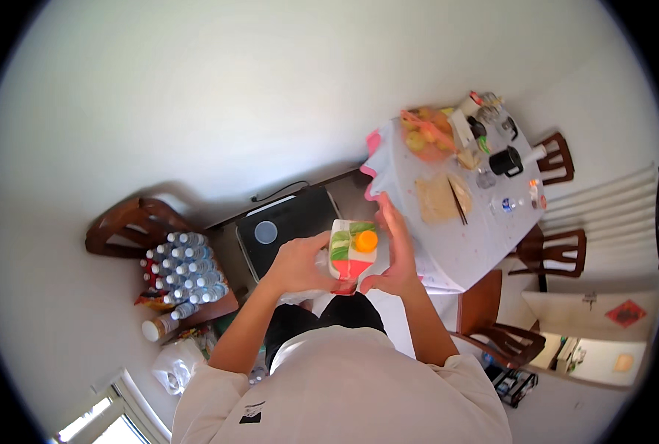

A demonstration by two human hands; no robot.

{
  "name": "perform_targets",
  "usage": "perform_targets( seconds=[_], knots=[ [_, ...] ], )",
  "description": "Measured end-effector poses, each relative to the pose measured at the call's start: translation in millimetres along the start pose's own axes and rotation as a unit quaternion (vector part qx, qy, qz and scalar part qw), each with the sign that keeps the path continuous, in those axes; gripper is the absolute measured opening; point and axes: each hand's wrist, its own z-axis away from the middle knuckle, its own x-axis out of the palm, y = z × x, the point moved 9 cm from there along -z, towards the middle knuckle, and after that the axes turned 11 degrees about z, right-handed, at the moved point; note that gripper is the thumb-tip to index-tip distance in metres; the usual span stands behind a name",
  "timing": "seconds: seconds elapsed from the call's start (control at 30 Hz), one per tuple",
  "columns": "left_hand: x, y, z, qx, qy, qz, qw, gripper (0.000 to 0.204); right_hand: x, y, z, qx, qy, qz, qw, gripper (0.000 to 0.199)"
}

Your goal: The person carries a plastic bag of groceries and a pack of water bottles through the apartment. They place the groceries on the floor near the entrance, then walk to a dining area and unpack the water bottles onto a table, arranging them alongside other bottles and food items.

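Note:
I hold a juice carton [352, 250] in front of my chest, seen from above: white and red sides, green fruit pictures and an orange screw cap on top. My left hand [298, 263] grips its left side. My right hand [393, 255] presses against its right side, fingers stretched upward and thumb curled under near the red base. The cap looks closed.
A round table [463, 244] with a white cloth stands to my right, carrying a cutting board, a black mug, jars and a bag of fruit. Wooden chairs surround it. A black box [285, 226] lies ahead; a pack of water bottles [185, 270] sits on a chair at left.

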Motion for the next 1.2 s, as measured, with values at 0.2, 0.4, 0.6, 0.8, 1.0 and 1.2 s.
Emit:
perform_targets(
  seconds=[0.2,0.4,0.6,0.8,1.0,1.2],
  knots=[
    [72.5,6.7,-54.3,0.026,-0.128,0.021,0.991,0.086,-45.1,65.6,75.5,0.230,-0.078,-0.115,0.963,0.107],
    [181.0,23.4,-107.7,-0.007,-0.122,0.072,0.990,0.101,-159.7,104.8,137.7,0.257,0.268,0.001,0.928,0.091],
    [315.1,43.4,-164.1,-0.021,-0.146,0.105,0.984,0.106,-245.4,148.7,193.5,0.335,0.332,0.035,0.881,0.097],
    [393.8,37.2,-216.0,-0.115,-0.181,0.045,0.976,0.087,-315.5,188.9,245.4,0.394,0.327,0.076,0.856,0.095],
    [427.0,34.6,-257.9,-0.124,-0.249,0.052,0.959,0.077,-380.8,202.1,274.7,0.303,0.286,0.126,0.900,0.071],
    [449.7,61.3,-284.2,-0.208,-0.358,0.116,0.903,0.071,-430.4,195.8,266.5,0.195,0.204,0.289,0.915,0.053]
  ],
)
